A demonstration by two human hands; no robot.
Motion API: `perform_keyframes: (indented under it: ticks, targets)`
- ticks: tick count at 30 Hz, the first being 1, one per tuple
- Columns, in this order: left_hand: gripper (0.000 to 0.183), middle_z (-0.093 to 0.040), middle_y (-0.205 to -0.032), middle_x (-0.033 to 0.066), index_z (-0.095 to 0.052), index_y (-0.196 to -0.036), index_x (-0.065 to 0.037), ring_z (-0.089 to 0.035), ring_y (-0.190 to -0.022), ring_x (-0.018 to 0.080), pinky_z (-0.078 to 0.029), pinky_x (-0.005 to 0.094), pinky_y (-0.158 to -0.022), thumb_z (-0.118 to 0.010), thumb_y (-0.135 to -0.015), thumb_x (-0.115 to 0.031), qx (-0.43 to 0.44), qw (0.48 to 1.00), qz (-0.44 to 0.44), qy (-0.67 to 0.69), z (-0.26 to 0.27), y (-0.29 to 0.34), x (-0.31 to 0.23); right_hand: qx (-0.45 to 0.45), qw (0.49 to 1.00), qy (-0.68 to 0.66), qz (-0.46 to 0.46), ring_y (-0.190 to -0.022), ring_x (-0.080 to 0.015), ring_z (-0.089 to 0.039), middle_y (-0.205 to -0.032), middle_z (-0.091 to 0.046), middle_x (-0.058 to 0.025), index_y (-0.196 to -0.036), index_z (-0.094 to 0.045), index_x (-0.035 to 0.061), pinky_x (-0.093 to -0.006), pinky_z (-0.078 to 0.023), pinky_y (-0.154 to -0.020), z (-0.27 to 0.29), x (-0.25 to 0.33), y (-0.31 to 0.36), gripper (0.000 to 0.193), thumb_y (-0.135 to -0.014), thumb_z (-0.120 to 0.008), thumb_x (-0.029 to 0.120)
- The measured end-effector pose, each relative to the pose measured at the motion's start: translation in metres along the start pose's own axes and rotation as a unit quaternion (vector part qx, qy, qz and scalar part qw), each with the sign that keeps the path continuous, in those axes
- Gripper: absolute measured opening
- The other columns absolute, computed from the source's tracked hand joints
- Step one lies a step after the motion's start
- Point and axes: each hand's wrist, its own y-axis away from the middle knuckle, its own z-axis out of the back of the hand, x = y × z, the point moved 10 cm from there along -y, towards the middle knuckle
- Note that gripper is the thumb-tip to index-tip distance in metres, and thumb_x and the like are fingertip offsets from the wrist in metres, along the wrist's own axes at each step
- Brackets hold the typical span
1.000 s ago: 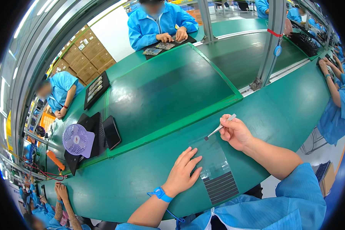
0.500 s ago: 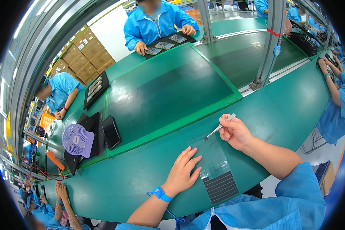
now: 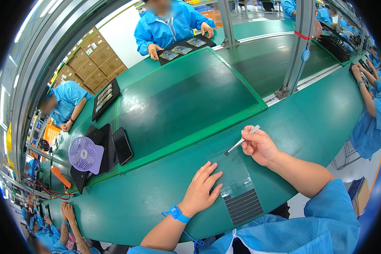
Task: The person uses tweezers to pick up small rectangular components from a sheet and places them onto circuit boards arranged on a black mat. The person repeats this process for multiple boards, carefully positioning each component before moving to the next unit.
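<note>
A clear plastic sheet point(image 3: 235, 172) lies on the green table in front of me, with several dark strips point(image 3: 244, 206) in rows on its near part. My left hand point(image 3: 204, 186) rests flat with fingers apart over the sheet's left edge, a blue strap round its wrist. In my right hand point(image 3: 259, 146) is a pair of metal tweezers point(image 3: 243, 141), pinched between thumb and fingers. The tweezers' tips point down-left at a small dark piece point(image 3: 226, 153) at the far end of the sheet. Whether the tips grip that piece is too small to tell.
Beyond a green raised edge point(image 3: 194, 142) lies a dark belt surface point(image 3: 186, 93). To the left stand a purple fan point(image 3: 85, 155) and a phone point(image 3: 122, 146). A metal post point(image 3: 299, 51) rises at the right. Across from me a co-worker point(image 3: 169, 27) handles a black tray point(image 3: 186, 48).
My hands, the tweezers and the sheet have hardly moved. The co-worker across the table has shifted slightly to the left.
</note>
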Motion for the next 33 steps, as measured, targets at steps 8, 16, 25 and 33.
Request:
perform_keyframes:
  ticks: [8,16,25,33]
  targets:
    - [0.035,-0.051,-0.128,0.0166,-0.06,-0.111,-0.004,-0.042,-0.126,0.0362,-0.039,0.0433,-0.1,-0.068,-0.078,-0.01,-0.003,1.0,-0.002,-0.002,0.0,-0.003,-0.001,0.002,1.0,0.01,-0.003,-0.046,-0.0086,-0.049,-0.065,-0.059,-0.005,-0.085,-0.05,0.0122,-0.0218,-0.033,-0.046,0.0,0.004,0.001,0.016,-0.088,-0.065,0.019]
    - [0.033,-0.049,-0.129,0.0176,-0.059,-0.113,-0.003,-0.042,-0.126,0.0372,-0.038,0.0439,-0.102,-0.065,-0.081,-0.01,-0.022,0.999,-0.026,0.004,0.0,0.0,-0.002,-0.009,0.998,0.014,0.059,-0.045,-0.007,-0.041,-0.064,-0.054,-0.0017,-0.086,-0.051,0.0127,-0.0204,-0.03,-0.042,0.009,0.027,0.005,0.014,-0.089,-0.062,0.02]
    - [0.032,-0.053,-0.122,0.018,-0.058,-0.111,-0.001,-0.053,-0.111,0.0343,-0.047,0.0397,-0.091,-0.064,-0.081,-0.011,-0.11,0.987,0.039,-0.111,0.031,0.002,0.008,-0.065,0.992,0.021,0.11,-0.047,-0.0055,-0.044,-0.065,-0.053,-0.001,-0.088,-0.049,0.012,-0.0191,-0.03,-0.043,0.01,0.041,0.001,0.016,-0.089,-0.063,0.02]
    - [0.032,-0.059,-0.093,0.0133,-0.055,-0.105,0.005,-0.059,-0.086,0.0249,-0.052,0.0318,-0.071,-0.059,-0.079,-0.013,-0.081,0.854,0.056,-0.511,0.073,-0.097,0.09,-0.058,0.986,0.021,0.154,-0.046,-0.0064,-0.043,-0.064,-0.055,-0.0019,-0.088,-0.049,0.0117,-0.0196,-0.03,-0.043,0.013,0.069,0.001,0.015,-0.089,-0.062,0.019]
